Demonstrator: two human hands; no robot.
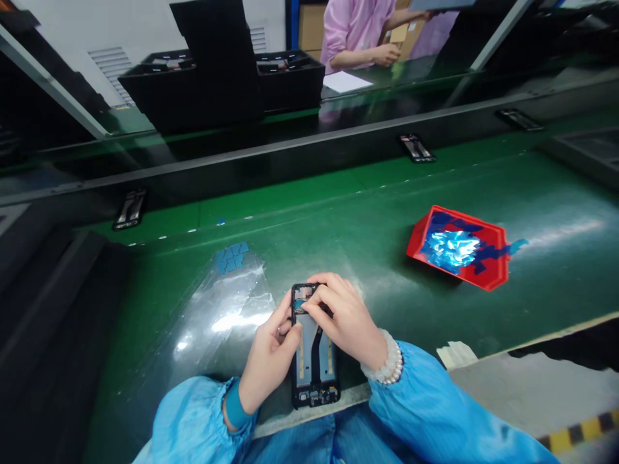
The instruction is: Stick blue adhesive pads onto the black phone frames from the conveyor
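Observation:
An opened phone body (316,361) lies upright in front of me at the table's near edge, its inner parts showing. My left hand (273,351) grips its left side, with the thumb on the frame's upper left. The fingers of my right hand (341,312) are bent over the phone's top end, thumb and index finger pressed close together beside a small blue piece (300,304). Whether those fingertips hold anything is too small to tell. Part of the phone's upper right is hidden under my right hand.
A red bin (486,277) with blue film pieces stands at the right. Blue stickers (232,258) on a clear sheet (227,309) lie at the left. Several phone bodies, one at the left (130,209), line the far strip. Black bins (290,80) and a person in pink (355,32) are beyond.

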